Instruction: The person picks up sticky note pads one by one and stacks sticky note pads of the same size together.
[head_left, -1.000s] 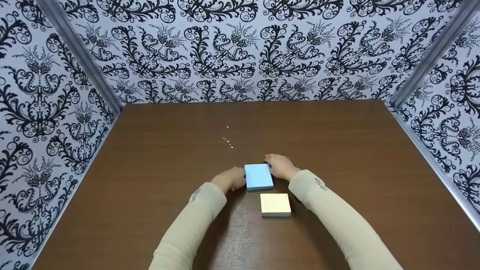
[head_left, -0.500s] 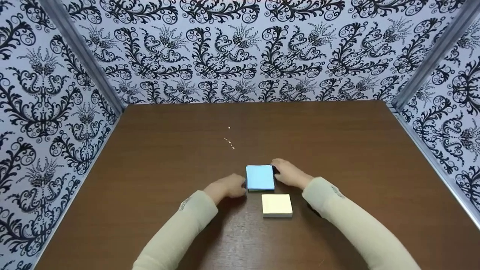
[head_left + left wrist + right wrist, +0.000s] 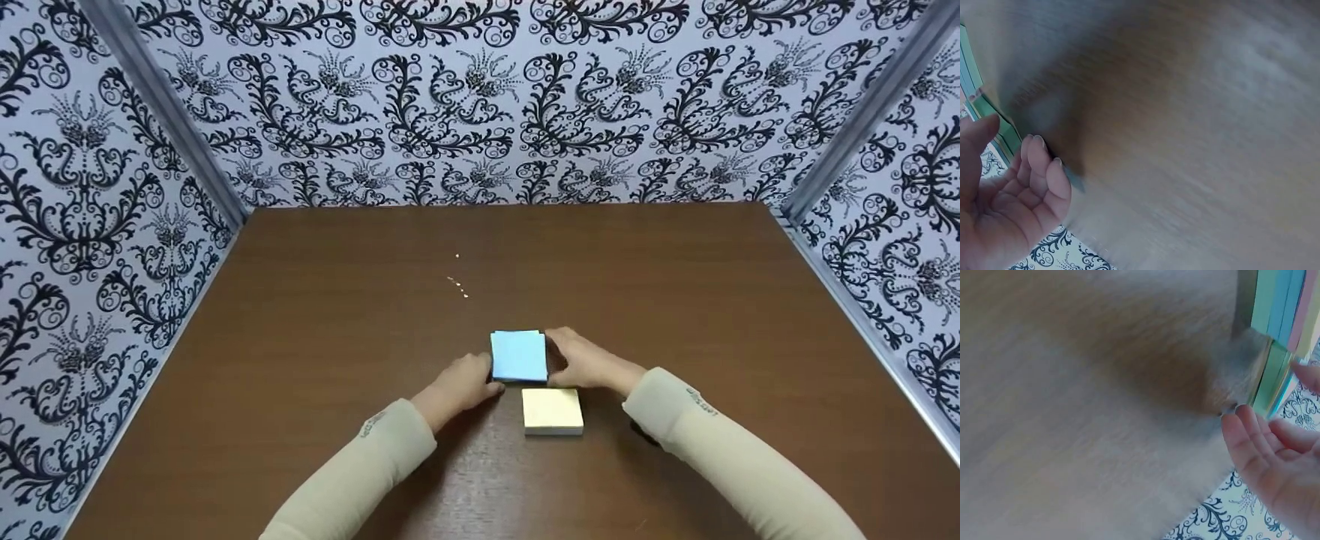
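A stack of sticky note pads with a blue top [image 3: 519, 356] lies on the brown table between both hands. My left hand [image 3: 459, 381] holds its left side, thumb at the near left corner and fingers bent along the edge. At the right side my right hand [image 3: 589, 363] cups the stack, its thumb by the near corner and its fingers by the far one. The wrist views show green layers [image 3: 1008, 132] low in this stack, beside the bent fingers. Just nearer the person sits a second stack with a pale yellow top [image 3: 552, 409], its coloured layers [image 3: 1283, 304] visible in the right wrist view.
The brown table [image 3: 337, 285] is bounded by a patterned back wall [image 3: 480, 105] and side walls. Metal posts [image 3: 161, 105] stand at the back corners. Small pale specks [image 3: 459, 285] mark the tabletop beyond the stacks.
Both hands have slid nearer the person along the blue stack's sides, the right elbow swinging outward. The blue top shifted slightly and turned a little. The yellow stack stayed put.
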The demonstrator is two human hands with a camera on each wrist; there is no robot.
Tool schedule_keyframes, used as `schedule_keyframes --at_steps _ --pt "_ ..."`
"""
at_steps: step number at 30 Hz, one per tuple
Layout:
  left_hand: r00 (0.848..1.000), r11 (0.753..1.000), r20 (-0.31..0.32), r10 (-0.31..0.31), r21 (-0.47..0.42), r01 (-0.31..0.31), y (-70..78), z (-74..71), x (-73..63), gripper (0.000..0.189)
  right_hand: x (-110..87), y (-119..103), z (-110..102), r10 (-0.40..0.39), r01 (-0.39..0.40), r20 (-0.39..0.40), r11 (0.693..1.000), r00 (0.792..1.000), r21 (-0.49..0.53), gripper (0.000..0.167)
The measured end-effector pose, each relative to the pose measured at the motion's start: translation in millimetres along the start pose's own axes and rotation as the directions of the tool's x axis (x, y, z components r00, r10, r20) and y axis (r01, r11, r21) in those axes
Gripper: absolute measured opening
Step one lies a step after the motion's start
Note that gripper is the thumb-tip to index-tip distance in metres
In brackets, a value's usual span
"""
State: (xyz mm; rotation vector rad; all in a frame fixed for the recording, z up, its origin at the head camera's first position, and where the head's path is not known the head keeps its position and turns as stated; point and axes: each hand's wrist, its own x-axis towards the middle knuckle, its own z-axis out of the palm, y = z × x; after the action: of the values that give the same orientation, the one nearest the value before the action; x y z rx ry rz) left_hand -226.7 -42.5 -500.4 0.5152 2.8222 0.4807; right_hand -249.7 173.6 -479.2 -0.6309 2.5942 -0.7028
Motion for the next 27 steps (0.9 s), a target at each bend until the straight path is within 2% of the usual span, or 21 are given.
schedule_keyframes --at_steps 3,6,12,16,22,27 --pt "0.999 0.998 0.01 -0.034 -0.057 0.034 -1.6 0.4 0.8 0.044 2.8 -3.0 -0.8 -0.008 0.008 0.048 1.0 0.999 0.008 0.093" --pt "0.998 0.993 0.038 -0.058 -0.099 0.061 -3.4 -1.0 2.8 0.057 7.4 -4.7 -1.4 -0.021 0.023 0.063 0.999 0.998 -0.03 0.099" --pt "0.996 0.987 0.072 -0.047 -0.152 0.058 -7.9 -4.2 6.5 0.071 17.7 -5.0 -2.7 -0.05 0.062 0.1 0.99 0.994 -0.123 0.1" --pt "0.995 0.983 0.094 -0.032 -0.179 0.049 -10.4 -4.3 9.2 0.079 22.5 -3.9 -4.7 -0.08 0.095 0.114 0.986 0.99 -0.137 0.098" --pt "0.992 0.986 0.121 -0.021 -0.16 0.041 -9.5 -5.9 10.9 0.082 26.9 -1.3 -7.9 -0.121 0.142 0.143 0.979 0.982 -0.149 0.093" --pt "0.99 0.994 0.135 -0.028 -0.104 0.042 -6.0 -7.8 9.9 0.079 30.3 -0.5 -7.6 -0.16 0.183 0.143 0.969 0.977 -0.163 0.09"
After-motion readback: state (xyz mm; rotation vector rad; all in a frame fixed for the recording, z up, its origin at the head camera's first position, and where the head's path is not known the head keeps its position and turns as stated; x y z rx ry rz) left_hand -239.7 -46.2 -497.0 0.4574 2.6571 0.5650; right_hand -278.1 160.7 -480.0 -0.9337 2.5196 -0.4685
